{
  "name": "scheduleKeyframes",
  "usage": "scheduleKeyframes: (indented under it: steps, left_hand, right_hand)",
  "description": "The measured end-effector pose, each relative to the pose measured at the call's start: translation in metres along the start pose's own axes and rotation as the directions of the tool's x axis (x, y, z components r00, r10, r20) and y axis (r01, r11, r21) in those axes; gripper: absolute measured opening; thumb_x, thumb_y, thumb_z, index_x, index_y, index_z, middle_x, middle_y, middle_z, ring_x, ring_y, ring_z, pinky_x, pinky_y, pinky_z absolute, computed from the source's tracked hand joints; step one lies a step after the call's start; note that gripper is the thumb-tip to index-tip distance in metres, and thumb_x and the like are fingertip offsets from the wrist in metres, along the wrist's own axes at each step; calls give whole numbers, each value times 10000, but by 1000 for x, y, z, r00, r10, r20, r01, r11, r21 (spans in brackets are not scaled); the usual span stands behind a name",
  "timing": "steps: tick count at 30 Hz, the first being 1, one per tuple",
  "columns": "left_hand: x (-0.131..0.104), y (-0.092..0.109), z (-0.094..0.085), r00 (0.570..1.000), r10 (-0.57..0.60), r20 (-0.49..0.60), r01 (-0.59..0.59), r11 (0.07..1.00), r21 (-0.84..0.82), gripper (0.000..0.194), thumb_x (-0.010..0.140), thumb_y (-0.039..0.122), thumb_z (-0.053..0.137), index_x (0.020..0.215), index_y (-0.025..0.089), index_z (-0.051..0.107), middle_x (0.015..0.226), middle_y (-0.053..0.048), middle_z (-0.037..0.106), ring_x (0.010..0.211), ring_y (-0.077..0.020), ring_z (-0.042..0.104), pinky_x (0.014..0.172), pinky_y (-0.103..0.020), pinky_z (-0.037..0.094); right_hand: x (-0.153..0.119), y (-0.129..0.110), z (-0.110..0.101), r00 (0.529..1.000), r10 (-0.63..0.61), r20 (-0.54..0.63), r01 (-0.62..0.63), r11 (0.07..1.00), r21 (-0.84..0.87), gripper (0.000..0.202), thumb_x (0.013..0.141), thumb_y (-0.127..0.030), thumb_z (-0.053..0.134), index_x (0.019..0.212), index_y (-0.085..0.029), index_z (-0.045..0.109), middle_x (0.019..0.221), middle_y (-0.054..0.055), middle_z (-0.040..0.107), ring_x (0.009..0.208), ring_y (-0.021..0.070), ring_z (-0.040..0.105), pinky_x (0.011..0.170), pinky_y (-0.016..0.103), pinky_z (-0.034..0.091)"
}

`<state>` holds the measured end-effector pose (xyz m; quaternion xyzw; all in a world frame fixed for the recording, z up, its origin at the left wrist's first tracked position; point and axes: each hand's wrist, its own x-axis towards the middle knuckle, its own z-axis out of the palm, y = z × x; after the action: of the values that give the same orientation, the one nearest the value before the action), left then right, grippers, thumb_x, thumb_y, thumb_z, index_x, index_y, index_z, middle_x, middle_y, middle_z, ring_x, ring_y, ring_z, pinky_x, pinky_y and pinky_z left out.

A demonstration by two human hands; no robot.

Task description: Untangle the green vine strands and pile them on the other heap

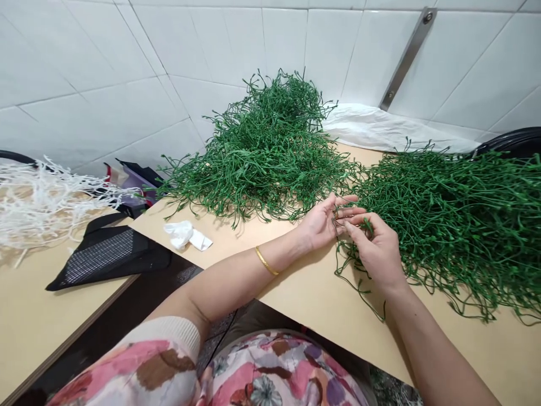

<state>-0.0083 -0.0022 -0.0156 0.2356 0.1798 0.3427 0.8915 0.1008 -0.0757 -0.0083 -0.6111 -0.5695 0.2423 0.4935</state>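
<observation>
Between two heaps of green cords, both hands meet above the pale table (313, 299). My left hand (323, 224) is turned palm up, its fingers bent around a green cord. Thumb and fingers of my right hand (376, 242) pinch the same cord (367, 226) close to the left fingertips. Loose cord ends hang from the hands down onto the table. A tall heap of knotted green cords (270, 146) lies beyond my left hand, and a wide green heap (460, 225) spreads to the right of my right hand.
Crumpled white tissue (186, 234) lies left of my forearm. A second table (25, 316) at the left holds white cords (46, 197) and a black mesh item (105, 254). White cloth (380, 127) lies along the tiled wall, below a metal bracket (408, 56).
</observation>
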Motion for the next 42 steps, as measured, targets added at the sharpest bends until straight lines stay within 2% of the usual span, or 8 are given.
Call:
scheduleKeyframes:
  steps: [6, 11, 17, 22, 30, 33, 38, 42]
  left_hand:
    - [-5, -5, 12, 999, 15, -38, -16, 999, -27, 383, 862, 358, 331, 900, 127, 635, 740, -63, 627, 608, -117, 556, 635, -254, 442]
    - [-5, -5, 13, 999, 14, -51, -15, 1000, -20, 373, 855, 348, 371, 856, 97, 646, 679, -43, 606, 541, -77, 508, 615, -210, 423]
    - [-3, -4, 11, 997, 11, -73, -12, 1000, -11, 354, 844, 331, 389, 802, 95, 649, 764, -87, 636, 627, -111, 552, 703, -252, 438]
    - [-3, -5, 10, 992, 31, -122, -32, 999, 0, 359, 855, 327, 369, 786, 101, 639, 718, -78, 636, 642, -128, 576, 716, -274, 443]
    - [-3, -1, 8, 991, -18, -136, 0, 991, -135, 395, 876, 317, 293, 821, 78, 603, 742, -122, 650, 713, -157, 605, 720, -273, 448]
    - [-3, 2, 7, 988, -66, -139, 44, 987, -154, 403, 882, 306, 268, 814, 75, 592, 582, -88, 596, 666, -155, 596, 682, -266, 452]
    - [-2, 13, 3, 999, 19, -49, -26, 990, -137, 402, 887, 303, 271, 773, 90, 591, 299, 35, 240, 595, -166, 577, 756, -305, 465]
    - [-2, 17, 1, 999, 39, -3, -40, 998, -43, 371, 879, 308, 303, 808, 91, 595, 357, 18, 366, 580, -146, 567, 732, -307, 475]
  right_hand:
    - [3, 4, 13, 985, -173, 17, 173, 967, -186, 169, 716, -304, 585, 830, -180, 592, 934, 65, 557, 908, 188, 530, 753, 309, 426]
    - [4, 6, 13, 981, -186, 51, 193, 954, -229, 60, 725, -240, 531, 721, -181, 522, 887, 53, 548, 836, 169, 530, 722, 290, 415]
    - [4, 4, 8, 997, -33, 74, 49, 971, -232, 74, 747, -255, 487, 719, -192, 462, 619, -23, 517, 531, 105, 444, 527, 227, 349]
    - [6, 5, 7, 995, -32, 96, 52, 973, -223, 134, 770, -237, 465, 870, -179, 533, 732, 20, 603, 625, 134, 527, 610, 248, 392]
    - [6, 3, 7, 988, -62, 141, 100, 955, -280, 174, 787, -254, 441, 867, -169, 570, 771, 57, 626, 659, 163, 547, 617, 271, 391]
    - [5, 0, 6, 974, -105, 199, 153, 956, -249, 171, 798, -240, 420, 891, -175, 548, 718, 24, 586, 617, 141, 508, 585, 255, 370]
    - [5, -4, -1, 907, -106, 409, 147, 987, -70, 125, 799, -258, 445, 725, -175, 503, 598, -32, 459, 555, 94, 405, 536, 218, 333]
    - [9, -5, -15, 941, -94, 326, 77, 995, 65, 123, 780, -286, 504, 725, -176, 504, 612, -39, 452, 549, 78, 387, 526, 210, 317]
